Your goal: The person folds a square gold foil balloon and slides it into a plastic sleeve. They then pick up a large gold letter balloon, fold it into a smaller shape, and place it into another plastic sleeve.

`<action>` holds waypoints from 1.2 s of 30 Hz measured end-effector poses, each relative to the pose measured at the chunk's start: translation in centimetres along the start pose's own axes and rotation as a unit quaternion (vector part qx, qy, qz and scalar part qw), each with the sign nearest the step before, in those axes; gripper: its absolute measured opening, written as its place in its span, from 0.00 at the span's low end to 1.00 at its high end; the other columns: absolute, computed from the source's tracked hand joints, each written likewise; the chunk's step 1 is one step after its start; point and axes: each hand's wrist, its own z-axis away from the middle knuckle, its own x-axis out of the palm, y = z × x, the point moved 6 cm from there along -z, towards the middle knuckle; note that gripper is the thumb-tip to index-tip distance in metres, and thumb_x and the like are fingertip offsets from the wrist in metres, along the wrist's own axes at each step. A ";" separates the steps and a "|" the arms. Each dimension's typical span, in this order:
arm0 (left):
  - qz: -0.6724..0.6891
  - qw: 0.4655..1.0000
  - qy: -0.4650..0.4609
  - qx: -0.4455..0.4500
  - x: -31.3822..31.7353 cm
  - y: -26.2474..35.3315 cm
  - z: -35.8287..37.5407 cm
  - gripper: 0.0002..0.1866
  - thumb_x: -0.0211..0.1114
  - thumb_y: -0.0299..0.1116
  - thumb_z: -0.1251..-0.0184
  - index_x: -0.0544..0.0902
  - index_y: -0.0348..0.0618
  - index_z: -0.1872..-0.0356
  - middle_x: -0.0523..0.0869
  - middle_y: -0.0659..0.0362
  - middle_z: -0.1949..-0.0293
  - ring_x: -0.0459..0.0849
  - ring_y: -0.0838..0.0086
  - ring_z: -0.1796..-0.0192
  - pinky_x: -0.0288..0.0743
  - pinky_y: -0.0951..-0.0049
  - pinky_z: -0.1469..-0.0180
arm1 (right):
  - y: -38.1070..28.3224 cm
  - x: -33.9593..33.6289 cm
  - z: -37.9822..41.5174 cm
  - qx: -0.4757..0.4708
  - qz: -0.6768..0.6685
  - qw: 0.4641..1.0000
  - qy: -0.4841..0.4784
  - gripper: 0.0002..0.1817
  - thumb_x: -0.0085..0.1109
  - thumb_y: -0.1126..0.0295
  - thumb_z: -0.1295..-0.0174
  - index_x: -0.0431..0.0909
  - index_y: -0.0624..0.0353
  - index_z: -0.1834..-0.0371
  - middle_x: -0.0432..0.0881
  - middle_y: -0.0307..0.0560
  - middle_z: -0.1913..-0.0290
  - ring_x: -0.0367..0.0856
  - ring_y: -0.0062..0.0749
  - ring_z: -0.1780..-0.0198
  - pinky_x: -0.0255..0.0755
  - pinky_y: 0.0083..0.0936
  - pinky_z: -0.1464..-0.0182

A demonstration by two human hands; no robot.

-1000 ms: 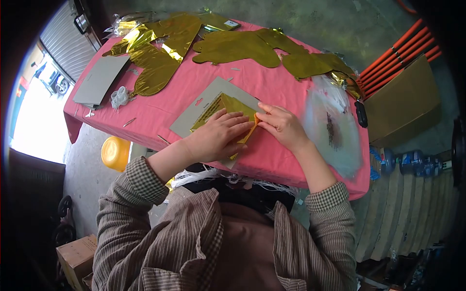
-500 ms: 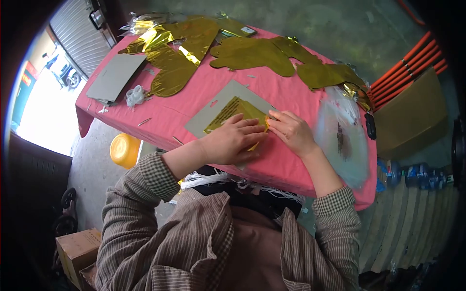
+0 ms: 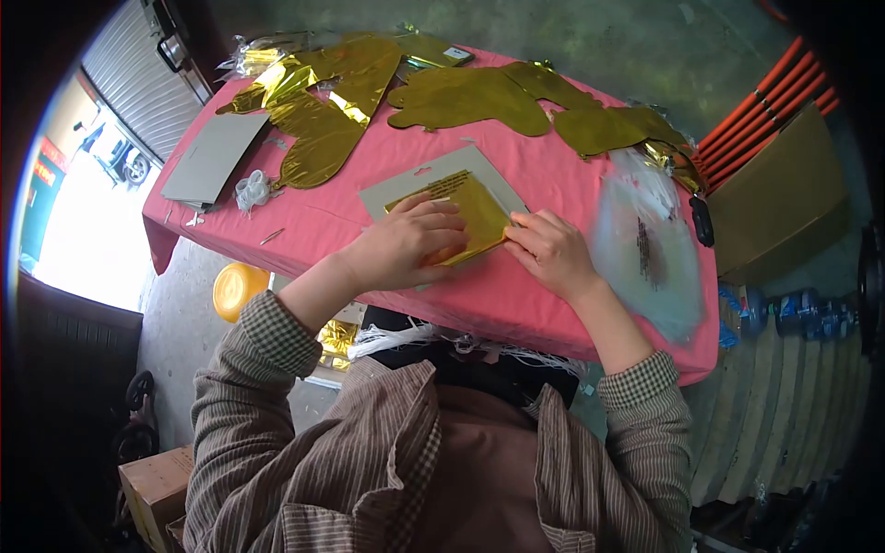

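Gold foil (image 3: 480, 214) is being held on a grey card (image 3: 461, 160) on the pink-covered worktop (image 3: 318, 217). It is being pressed by the left hand (image 3: 410, 244), fingers extended, while its corner is being pinched by the right hand (image 3: 556, 256). Folding appears well advanced, the foil being gathered compactly; the pinched edge is seemingly awaiting flattening. Larger foil shapes (image 3: 470, 97) are lying spread out beyond.

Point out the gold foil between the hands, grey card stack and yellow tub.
Gold foil (image 3: 480, 217), head view: upper face.
Grey card stack (image 3: 215, 158), head view: top card.
Yellow tub (image 3: 239, 291), head view: middle.
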 end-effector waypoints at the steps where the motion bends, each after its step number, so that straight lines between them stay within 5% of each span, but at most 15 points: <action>1: 0.018 1.000 0.006 -0.018 0.0 0.0 0.2 0.20 0.66 0.36 0.48 0.80 0.44 0.52 0.79 0.57 0.47 0.72 0.63 0.39 0.58 0.54 0.33 | 0.0 -0.1 0.1 0.000 -0.001 1.000 -0.005 0.10 0.66 0.71 0.51 0.82 0.59 0.65 0.81 0.44 0.57 0.79 0.36 0.61 0.76 0.30 0.60; 6: 0.001 0.998 0.051 -0.039 1.2 4.2 1.5 0.21 0.67 0.34 0.48 0.79 0.43 0.51 0.79 0.56 0.48 0.73 0.64 0.42 0.61 0.54 0.36 | -0.1 -0.4 0.0 0.022 -0.014 0.999 -0.034 0.09 0.66 0.68 0.51 0.82 0.57 0.66 0.81 0.44 0.56 0.78 0.36 0.59 0.75 0.31 0.60; 12: -0.085 0.990 0.085 -0.077 3.3 7.5 1.9 0.24 0.66 0.37 0.47 0.76 0.44 0.47 0.78 0.58 0.45 0.74 0.68 0.44 0.62 0.59 0.41 | -2.8 -1.5 -1.9 -0.060 0.043 0.997 -0.025 0.11 0.66 0.67 0.52 0.80 0.59 0.68 0.79 0.42 0.60 0.76 0.36 0.55 0.70 0.31 0.54; 23: -0.154 0.973 0.160 -0.059 4.8 7.1 2.6 0.24 0.64 0.35 0.52 0.78 0.44 0.49 0.79 0.57 0.46 0.74 0.69 0.45 0.65 0.66 0.43 | -3.9 0.9 -2.1 -0.140 0.048 0.986 -0.079 0.03 0.52 0.72 0.51 0.74 0.58 0.74 0.71 0.42 0.73 0.72 0.34 0.67 0.68 0.30 0.61; 26: -0.147 0.974 0.168 -0.040 5.3 6.8 2.9 0.29 0.61 0.35 0.53 0.73 0.41 0.45 0.76 0.55 0.43 0.74 0.68 0.45 0.64 0.64 0.41 | -4.0 1.1 -2.2 -0.136 0.054 0.986 -0.076 0.03 0.51 0.72 0.50 0.73 0.58 0.73 0.71 0.42 0.74 0.72 0.34 0.67 0.68 0.29 0.63; 36: -0.121 0.980 0.155 -0.014 4.2 6.4 2.4 0.24 0.65 0.35 0.51 0.78 0.44 0.49 0.80 0.58 0.47 0.76 0.68 0.49 0.69 0.67 0.47 | -3.6 3.1 -2.9 -0.130 0.086 0.985 -0.075 0.10 0.51 0.73 0.50 0.76 0.62 0.65 0.74 0.43 0.69 0.75 0.34 0.64 0.72 0.28 0.62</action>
